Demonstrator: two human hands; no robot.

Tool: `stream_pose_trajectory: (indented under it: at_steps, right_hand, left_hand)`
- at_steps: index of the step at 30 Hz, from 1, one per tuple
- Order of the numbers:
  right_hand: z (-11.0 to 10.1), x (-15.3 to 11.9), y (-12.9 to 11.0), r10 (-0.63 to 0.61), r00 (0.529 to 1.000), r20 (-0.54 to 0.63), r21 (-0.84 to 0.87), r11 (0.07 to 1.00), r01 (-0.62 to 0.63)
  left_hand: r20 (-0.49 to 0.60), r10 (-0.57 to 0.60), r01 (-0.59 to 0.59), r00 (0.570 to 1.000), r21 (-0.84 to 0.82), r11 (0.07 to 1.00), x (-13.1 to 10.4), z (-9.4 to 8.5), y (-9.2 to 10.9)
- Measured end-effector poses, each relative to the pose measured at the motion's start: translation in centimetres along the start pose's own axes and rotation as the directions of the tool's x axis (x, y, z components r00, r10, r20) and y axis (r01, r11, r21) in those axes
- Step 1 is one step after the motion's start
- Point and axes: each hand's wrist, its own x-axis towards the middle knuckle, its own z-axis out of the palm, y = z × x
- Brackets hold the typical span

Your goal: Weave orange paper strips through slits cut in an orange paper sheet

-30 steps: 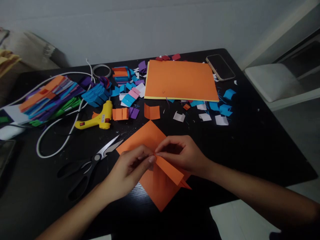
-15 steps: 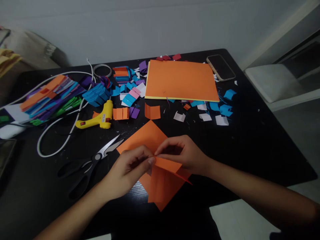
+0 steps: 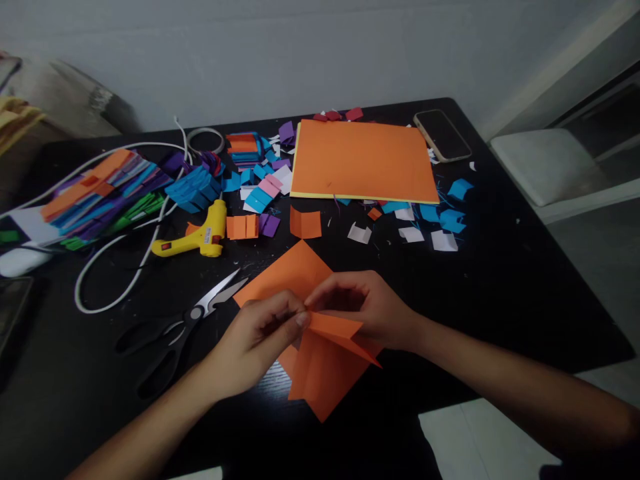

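Note:
Between my two hands is a folded orange paper (image 3: 334, 325), its creased flaps fanning out to the right and downward. My left hand (image 3: 267, 337) pinches it at the gathered point with thumb and forefinger. At that same point the fingertips of my right hand (image 3: 367, 303) press on the paper; the lower fingers are partly hidden behind it. Beneath both hands an orange paper sheet (image 3: 295, 267) lies flat on the black table, turned like a diamond. Black-handled scissors (image 3: 197, 313) rest, blades apart, just left of my left hand.
Behind my hands lies a stack of orange and yellow sheets (image 3: 365, 160). A yellow glue gun (image 3: 213, 230), a white cable (image 3: 83, 280) and bundles of coloured paper strips (image 3: 105, 193) occupy the left. Paper scraps (image 3: 445, 240) are scattered at right, near a phone (image 3: 443, 135).
The folded paper's flaps have shifted slightly, the lower one swinging a little left and the upper one tilting. My right fingertips have moved slightly left; my left hand stays almost still.

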Motion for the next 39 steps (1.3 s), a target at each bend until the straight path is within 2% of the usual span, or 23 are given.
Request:
stream_pose_trajectory:
  at_steps: [7, 12, 17, 21, 23, 26, 31, 39]
  right_hand:
    - [-0.02, -0.06, 0.17, -0.024, 0.999, 0.038, -0.008, 1.000, 0.024]
    - [0.01, -0.21, 0.00, -0.036, 0.999, -0.023, -0.117, 0.993, 0.033]
    - [0.30, -0.49, -0.44, -0.208, 0.974, -0.093, -0.310, 0.936, 0.170]
    - [0.41, -0.65, -0.28, -0.366, 0.928, -0.068, -0.422, 0.853, 0.306]
    - [0.44, -0.68, -0.04, -0.397, 0.916, -0.055, -0.434, 0.836, 0.336]
    - [0.50, -0.68, 0.23, -0.365, 0.929, -0.064, -0.418, 0.855, 0.308]
    - [0.65, -0.74, -0.09, -0.223, 0.970, -0.099, -0.311, 0.933, 0.182]
    - [0.52, -0.62, -0.48, -0.107, 0.992, -0.068, -0.154, 0.983, 0.096]
  left_hand:
    - [0.002, -0.017, 0.017, 1.000, -0.039, 0.999, 0.04, -0.14, -0.12]
    - [-0.021, -0.060, 0.059, 0.998, -0.059, 0.997, 0.16, -0.14, 0.04]
    - [-0.034, -0.048, 0.046, 0.998, -0.047, 0.998, 0.34, -0.03, 0.56]
    - [-0.020, -0.071, 0.069, 0.997, -0.077, 0.995, 0.30, 0.18, 0.53]
    - [-0.028, -0.091, 0.088, 0.995, -0.100, 0.991, 0.29, 0.31, 0.40]
    - [-0.065, -0.088, 0.080, 0.994, -0.122, 0.989, 0.37, 0.51, 0.29]
    - [-0.108, -0.071, 0.052, 0.992, -0.169, 0.984, 0.47, 0.67, 0.63]
    - [-0.133, -0.019, 0.004, 0.991, -0.108, 0.994, 0.56, 0.54, 0.61]
